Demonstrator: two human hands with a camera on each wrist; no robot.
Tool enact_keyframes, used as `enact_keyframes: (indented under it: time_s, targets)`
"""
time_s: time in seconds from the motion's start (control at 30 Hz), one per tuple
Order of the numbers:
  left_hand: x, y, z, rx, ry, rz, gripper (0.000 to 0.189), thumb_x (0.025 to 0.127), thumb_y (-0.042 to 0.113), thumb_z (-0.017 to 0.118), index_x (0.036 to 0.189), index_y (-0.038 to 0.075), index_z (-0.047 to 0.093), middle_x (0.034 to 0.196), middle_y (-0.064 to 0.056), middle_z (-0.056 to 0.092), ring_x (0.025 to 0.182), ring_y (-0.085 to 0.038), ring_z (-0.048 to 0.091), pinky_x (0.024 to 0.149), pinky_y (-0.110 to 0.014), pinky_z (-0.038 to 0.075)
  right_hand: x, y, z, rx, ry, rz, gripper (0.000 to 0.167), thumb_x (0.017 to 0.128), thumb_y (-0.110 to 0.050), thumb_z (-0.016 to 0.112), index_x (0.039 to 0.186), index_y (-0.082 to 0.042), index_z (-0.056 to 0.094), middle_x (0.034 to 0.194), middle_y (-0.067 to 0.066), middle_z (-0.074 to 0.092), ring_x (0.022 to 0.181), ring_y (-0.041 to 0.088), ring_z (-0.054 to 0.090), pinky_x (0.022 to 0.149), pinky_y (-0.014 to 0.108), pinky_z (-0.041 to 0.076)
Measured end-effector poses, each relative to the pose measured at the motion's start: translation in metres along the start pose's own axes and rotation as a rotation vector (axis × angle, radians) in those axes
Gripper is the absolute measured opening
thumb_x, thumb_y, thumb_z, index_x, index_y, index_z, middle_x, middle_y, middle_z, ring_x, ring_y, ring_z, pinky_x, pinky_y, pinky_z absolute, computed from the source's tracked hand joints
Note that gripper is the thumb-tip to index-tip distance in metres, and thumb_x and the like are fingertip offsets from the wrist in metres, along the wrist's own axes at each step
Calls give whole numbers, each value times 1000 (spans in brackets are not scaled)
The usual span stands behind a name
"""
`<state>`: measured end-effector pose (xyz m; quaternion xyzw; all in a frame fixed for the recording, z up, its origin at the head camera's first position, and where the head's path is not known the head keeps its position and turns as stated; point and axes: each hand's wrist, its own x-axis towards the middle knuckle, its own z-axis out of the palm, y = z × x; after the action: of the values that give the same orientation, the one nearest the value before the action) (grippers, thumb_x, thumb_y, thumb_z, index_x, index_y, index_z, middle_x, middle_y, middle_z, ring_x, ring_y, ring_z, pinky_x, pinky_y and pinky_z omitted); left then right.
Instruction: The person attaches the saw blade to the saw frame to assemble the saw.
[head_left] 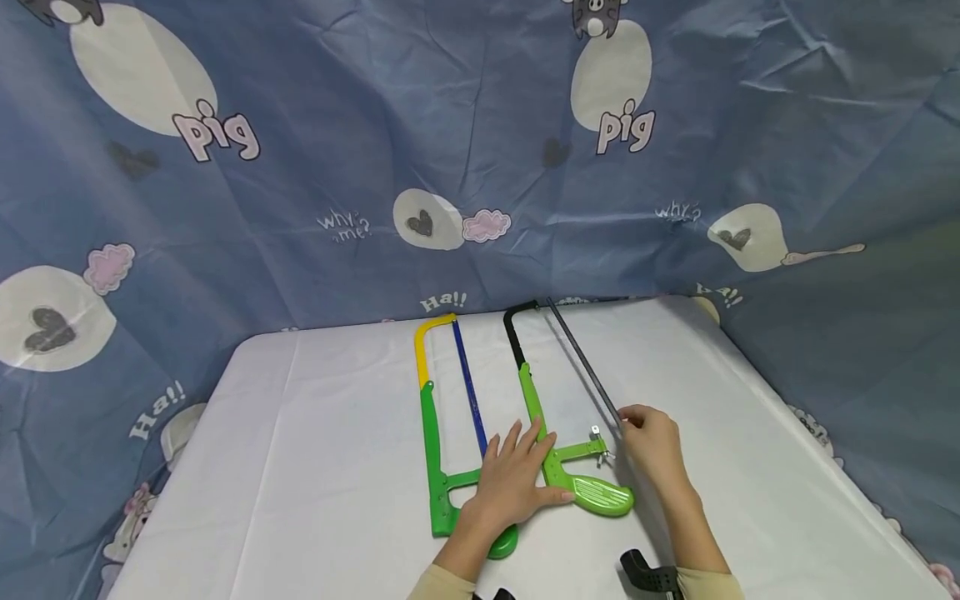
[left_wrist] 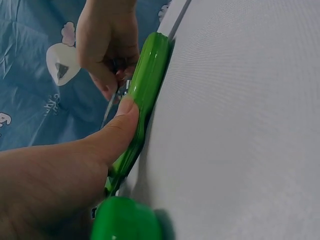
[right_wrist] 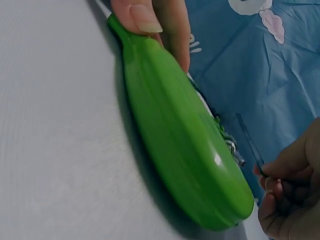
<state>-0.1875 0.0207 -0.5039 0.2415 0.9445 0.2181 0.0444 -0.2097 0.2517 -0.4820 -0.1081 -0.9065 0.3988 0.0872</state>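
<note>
A hacksaw with a black front and a light green handle lies on the table. My left hand rests on its frame with fingers spread and straight, the thumb against the handle. To the right, my right hand pinches the lower end of a grey saw blade. That blade's far end meets the tip of the black frame; whether it is hooked there I cannot tell. Its lower end is apart from the metal wing-nut fitting on the green arm.
Left of it lies a second hacksaw, with a yellow and green frame and a blue blade; my left hand and wrist partly cover it. A white cloth covers the table. Blue printed fabric hangs behind and around it.
</note>
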Motion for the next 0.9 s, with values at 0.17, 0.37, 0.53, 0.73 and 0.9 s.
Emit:
enact_keyframes:
  time_s: [0.17, 0.37, 0.53, 0.73, 0.9]
  targets:
    - [1, -1, -1, 0, -7, 2, 86, 84, 66, 64, 153, 22, 40, 166, -5, 23, 154, -37, 20, 120, -64, 19, 7, -2, 5, 98, -64, 14, 26, 94, -9, 58, 114, 2, 72, 104, 21, 73, 89, 24, 64, 69, 24, 48]
    - [1, -1, -1, 2, 1, 0, 86, 83, 67, 64, 153, 22, 40, 166, -5, 24, 153, -36, 20, 119, -63, 19, 15, -2, 13, 159, -91, 39, 27, 94, -10, 60, 114, 3, 71, 107, 21, 72, 87, 17, 62, 69, 22, 49]
    - [1, -1, 0, 10, 2, 2, 87, 83, 69, 63, 153, 23, 40, 166, -5, 25, 153, -36, 21, 120, -63, 20, 17, 0, 17, 175, -108, 58, 27, 94, -9, 59, 114, 5, 71, 105, 21, 72, 83, 14, 60, 66, 21, 49]
    - [2, -2, 1, 14, 5, 5, 87, 83, 69, 62, 153, 24, 40, 166, -4, 25, 153, -36, 21, 119, -63, 20, 17, 0, 20, 172, -109, 78, 27, 93, -9, 60, 113, 5, 71, 106, 21, 72, 85, 16, 61, 66, 21, 49]
    - [1, -2, 1, 20, 14, 7, 87, 83, 70, 62, 153, 23, 40, 166, -4, 24, 153, -36, 21, 119, -63, 21, 17, -1, 21, 171, -103, 91, 29, 92, -8, 58, 115, 3, 70, 99, 18, 70, 77, 14, 56, 60, 22, 45]
